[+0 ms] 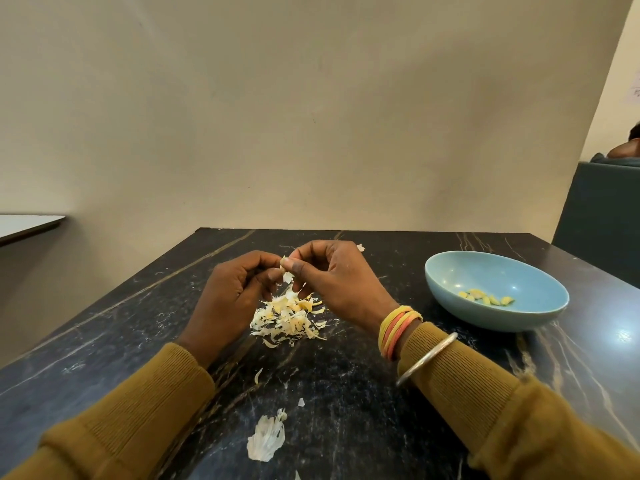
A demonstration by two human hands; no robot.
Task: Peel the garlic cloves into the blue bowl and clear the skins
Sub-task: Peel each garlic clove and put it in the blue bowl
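Garlic clove (284, 265), small and pale, is pinched between the curled fingertips of the left hand (228, 296) and the right hand (341, 282), just above a heap of papery skins (287, 318) on the dark veined stone table (346, 393). To the right, the smooth round blue bowl (491, 322) holds glossy yellow peeled cloves (485, 298). Nearer, a crumpled white husk (266, 439) lies apart.

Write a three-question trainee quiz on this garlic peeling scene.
1. True or false: the bowl is empty.
2. Where does the skin pile lie? A in the bowl; B on the table; C on the floor.
3. Fill in: the left hand and right hand both pinch one ____.
Key: 1 false, peeled cloves lie in it; 2 B; 3 clove.
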